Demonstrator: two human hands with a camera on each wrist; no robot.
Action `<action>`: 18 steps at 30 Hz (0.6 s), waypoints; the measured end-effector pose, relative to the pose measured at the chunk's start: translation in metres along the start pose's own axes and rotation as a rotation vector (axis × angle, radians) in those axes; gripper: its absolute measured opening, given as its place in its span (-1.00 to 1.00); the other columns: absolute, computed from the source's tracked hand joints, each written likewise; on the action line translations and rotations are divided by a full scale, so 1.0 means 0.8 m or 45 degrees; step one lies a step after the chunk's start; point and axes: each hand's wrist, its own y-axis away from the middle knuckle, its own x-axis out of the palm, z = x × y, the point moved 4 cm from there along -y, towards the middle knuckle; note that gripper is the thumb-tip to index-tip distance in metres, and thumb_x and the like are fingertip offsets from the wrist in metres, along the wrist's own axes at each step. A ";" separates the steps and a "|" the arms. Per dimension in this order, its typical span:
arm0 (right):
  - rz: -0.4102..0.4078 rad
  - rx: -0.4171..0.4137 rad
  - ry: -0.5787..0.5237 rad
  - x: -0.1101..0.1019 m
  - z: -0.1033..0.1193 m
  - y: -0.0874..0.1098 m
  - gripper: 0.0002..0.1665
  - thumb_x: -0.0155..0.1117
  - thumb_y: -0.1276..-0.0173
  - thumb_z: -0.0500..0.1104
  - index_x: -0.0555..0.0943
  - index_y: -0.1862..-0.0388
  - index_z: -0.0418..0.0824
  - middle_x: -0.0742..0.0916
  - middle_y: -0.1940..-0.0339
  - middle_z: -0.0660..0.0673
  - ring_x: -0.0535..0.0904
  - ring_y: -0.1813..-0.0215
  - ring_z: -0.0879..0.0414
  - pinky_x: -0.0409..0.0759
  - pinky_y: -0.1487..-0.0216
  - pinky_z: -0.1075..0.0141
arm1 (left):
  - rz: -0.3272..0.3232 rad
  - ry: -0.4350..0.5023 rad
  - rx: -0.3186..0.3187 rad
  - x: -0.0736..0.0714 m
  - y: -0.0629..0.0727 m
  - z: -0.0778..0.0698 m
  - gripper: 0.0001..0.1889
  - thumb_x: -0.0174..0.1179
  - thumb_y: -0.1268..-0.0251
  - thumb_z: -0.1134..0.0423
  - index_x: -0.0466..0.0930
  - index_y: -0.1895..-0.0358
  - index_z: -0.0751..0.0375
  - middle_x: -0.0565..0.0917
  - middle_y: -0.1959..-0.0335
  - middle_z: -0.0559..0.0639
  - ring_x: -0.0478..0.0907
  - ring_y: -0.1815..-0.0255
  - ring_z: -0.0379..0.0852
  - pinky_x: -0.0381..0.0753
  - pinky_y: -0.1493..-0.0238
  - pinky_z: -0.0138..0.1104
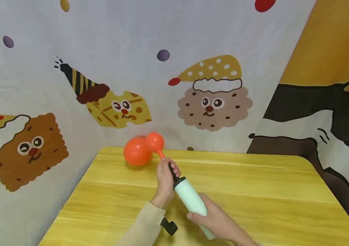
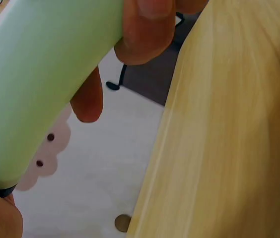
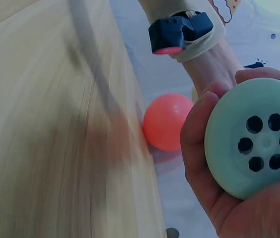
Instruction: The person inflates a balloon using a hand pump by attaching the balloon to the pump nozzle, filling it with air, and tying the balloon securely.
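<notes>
Slanting across the lower middle of the head view, a mint-green pump [image 1: 190, 198] is held by two hands. Its body is gripped near the bottom of the frame by the right hand [image 1: 216, 218], the thumb laid across the front and the fingers wrapped round it. The black nozzle [image 1: 173, 172] at the upper end is enclosed by the curled fingers of the left hand [image 1: 166, 174]; the neck of a small orange balloon [image 1: 155, 142] is gripped there too, though how neck and nozzle are joined cannot be seen. The balloon's round part is seen above that fist, partly overlapping a larger orange balloon [image 1: 137, 152] left of centre, at the table's far edge; whether the two touch cannot be told. In the right wrist view, six dark holes [image 3: 245, 146] are shown in the pump's round end, right of centre. A black device [image 1: 169, 227] is worn at the left sleeve [image 1: 145, 225]. The wooden table [image 1: 254, 184] is backed by a cloth [image 1: 162, 20] printed with cartoon biscuits.
</notes>
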 end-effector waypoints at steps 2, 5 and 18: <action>0.016 0.017 -0.063 0.004 0.003 -0.002 -0.16 0.37 -0.48 0.01 0.24 -0.49 -0.40 0.61 0.19 -0.22 0.62 0.50 0.01 0.66 0.53 0.19 | -0.025 0.005 0.003 -0.001 -0.002 -0.003 -0.62 -0.32 -0.73 0.19 0.30 0.40 0.13 0.36 0.61 -0.10 0.30 0.68 -0.24 0.39 0.62 -0.47; 0.008 0.036 -0.065 0.006 0.006 -0.001 -0.14 0.37 -0.48 0.02 0.23 -0.50 -0.40 0.61 0.17 -0.21 0.61 0.46 0.01 0.65 0.50 0.19 | -0.057 0.031 0.027 -0.004 -0.011 -0.013 -0.61 -0.30 -0.71 0.20 0.30 0.44 0.13 0.35 0.63 -0.09 0.28 0.70 -0.24 0.37 0.65 -0.47; 0.127 0.186 0.063 -0.016 -0.028 0.056 -0.29 0.36 -0.47 -0.04 0.36 -0.45 -0.28 0.67 0.04 -0.17 0.58 0.11 -0.08 0.56 0.15 0.06 | -0.196 0.150 0.084 -0.045 -0.038 -0.039 -0.65 -0.27 -0.70 0.24 0.29 0.41 0.14 0.36 0.62 -0.11 0.29 0.68 -0.26 0.34 0.66 -0.49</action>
